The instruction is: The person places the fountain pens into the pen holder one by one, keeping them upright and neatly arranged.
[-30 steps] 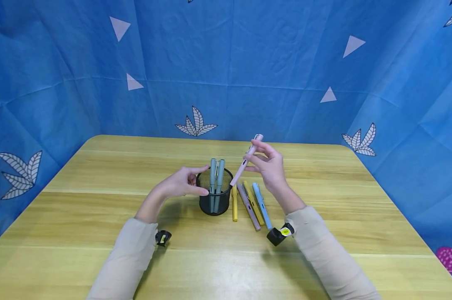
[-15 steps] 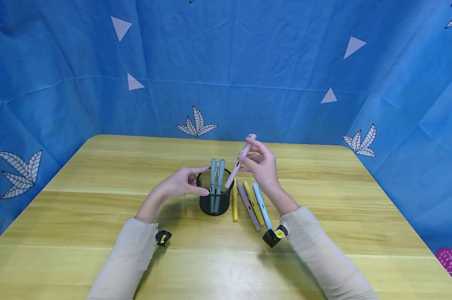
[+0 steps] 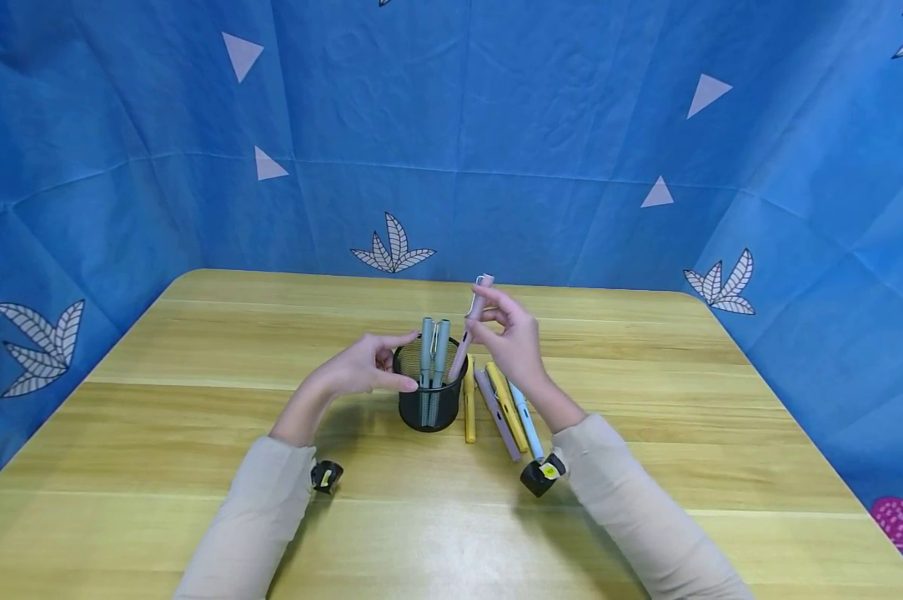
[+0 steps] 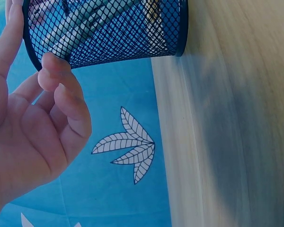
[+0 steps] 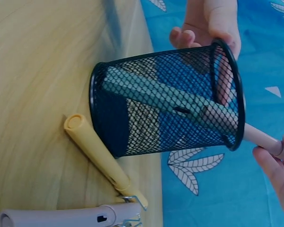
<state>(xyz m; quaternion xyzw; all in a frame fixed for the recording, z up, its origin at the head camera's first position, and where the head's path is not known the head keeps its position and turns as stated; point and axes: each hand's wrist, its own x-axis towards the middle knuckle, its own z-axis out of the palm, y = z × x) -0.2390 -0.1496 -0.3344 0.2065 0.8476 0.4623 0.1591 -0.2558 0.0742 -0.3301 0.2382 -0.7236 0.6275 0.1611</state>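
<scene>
Right hand [image 3: 511, 337] pinching a pale pink pen [image 3: 459, 354], lower end inside a black mesh cup [image 3: 448, 407] midway between the left and right edges of the counter [image 3: 646, 358]; left hand [image 3: 361, 364] gripping the cup's rim. Yellow wrist label [image 3: 548, 471]: markings too small to read.

The black mesh pen holder [image 3: 448, 410] stands upright, and from here I can make out two teal pens [image 3: 425, 357] side by side in it, clip ends up. The pale pink pen [image 3: 459, 357] slants at its right side; I see its lower end inside the rim and its silver-clipped top tilted toward the far right.
</scene>
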